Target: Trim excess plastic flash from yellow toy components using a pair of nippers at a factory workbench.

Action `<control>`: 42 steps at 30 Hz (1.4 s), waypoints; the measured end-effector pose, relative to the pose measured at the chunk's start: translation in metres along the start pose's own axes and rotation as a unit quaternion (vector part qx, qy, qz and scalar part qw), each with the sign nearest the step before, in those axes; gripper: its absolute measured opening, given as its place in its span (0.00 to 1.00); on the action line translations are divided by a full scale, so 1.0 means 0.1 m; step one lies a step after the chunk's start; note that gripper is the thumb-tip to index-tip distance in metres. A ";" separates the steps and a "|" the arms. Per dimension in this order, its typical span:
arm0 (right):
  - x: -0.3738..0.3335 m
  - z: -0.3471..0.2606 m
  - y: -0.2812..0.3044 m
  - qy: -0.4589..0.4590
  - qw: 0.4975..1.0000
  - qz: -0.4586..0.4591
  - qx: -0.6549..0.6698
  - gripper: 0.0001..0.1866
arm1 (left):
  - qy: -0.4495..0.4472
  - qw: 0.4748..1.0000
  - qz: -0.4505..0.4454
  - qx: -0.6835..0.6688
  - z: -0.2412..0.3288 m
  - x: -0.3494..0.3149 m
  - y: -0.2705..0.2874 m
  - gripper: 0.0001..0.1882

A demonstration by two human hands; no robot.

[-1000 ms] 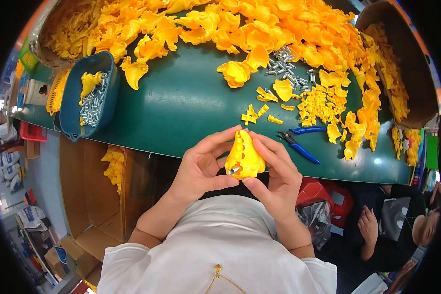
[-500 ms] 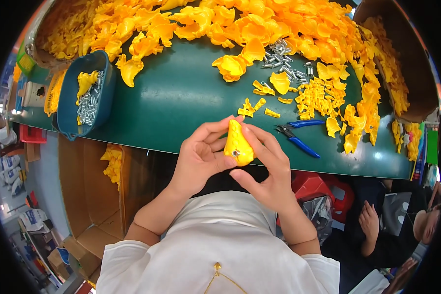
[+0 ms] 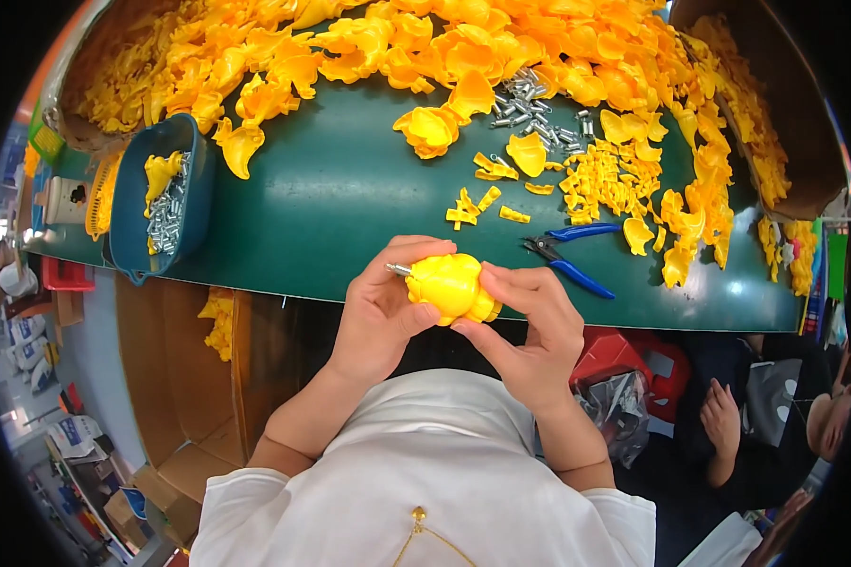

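Observation:
Between my hands, just off the table's front edge, is a rounded yellow plastic piece [image 3: 452, 286]. A small metal spring or pin [image 3: 399, 269] sticks out of its left end. My left hand [image 3: 372, 317] grips the left side, fingers behind and thumb in front. With fingertips and thumb, my right hand [image 3: 541, 335] pinches the right end. Blue-handled cutting pliers [image 3: 577, 255] lie open on the green table [image 3: 321, 189], beyond my right hand. Short yellow offcuts [image 3: 473, 208] lie past my fingers.
Yellow plastic shells [image 3: 473, 57] are heaped along the back. Metal springs [image 3: 544, 123] and small yellow bits [image 3: 600, 180] lie by them. At left stands a blue basket [image 3: 197, 189] with metal parts. Cardboard boxes [image 3: 175, 378] flank the table. Another person's hand [image 3: 721, 416] shows at lower right.
The yellow piece has turned in my hands from upright to lying sideways, so the metal part now points left. My right hand has shifted slightly to the right.

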State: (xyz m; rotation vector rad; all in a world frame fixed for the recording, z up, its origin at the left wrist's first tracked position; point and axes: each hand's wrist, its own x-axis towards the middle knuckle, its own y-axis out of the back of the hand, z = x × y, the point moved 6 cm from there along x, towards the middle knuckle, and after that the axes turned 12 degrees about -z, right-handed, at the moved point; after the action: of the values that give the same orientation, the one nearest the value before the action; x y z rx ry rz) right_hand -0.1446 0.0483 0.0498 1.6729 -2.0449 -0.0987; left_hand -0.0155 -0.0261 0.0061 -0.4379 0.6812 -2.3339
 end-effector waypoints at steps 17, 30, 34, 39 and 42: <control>0.00 0.05 -0.01 -0.064 0.967 -0.049 0.241 0.21 | -0.129 0.977 -0.080 0.149 0.16 0.03 0.09 0.32; 0.05 0.20 -0.11 -0.064 0.933 -0.012 0.354 0.30 | -0.105 0.983 -0.026 0.150 0.19 0.02 0.01 0.14; 0.18 0.03 -0.13 -0.017 0.974 -0.118 0.195 0.21 | -0.125 0.957 -0.030 0.261 0.33 0.04 -0.11 0.13; 0.14 0.05 -0.15 -0.010 0.966 -0.047 0.254 0.15 | -0.177 0.924 -0.054 0.335 0.35 0.05 -0.17 0.10; 0.11 0.12 -0.16 -0.025 0.957 -0.031 0.288 0.14 | -0.186 0.925 -0.038 0.329 0.32 0.07 -0.19 0.10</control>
State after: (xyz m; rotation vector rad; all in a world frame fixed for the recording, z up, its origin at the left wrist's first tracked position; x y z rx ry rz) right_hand -0.1363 0.0308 0.0370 2.0865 -2.1912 0.4853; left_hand -0.0151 -0.0293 0.0436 -0.5695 -0.3087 -2.2836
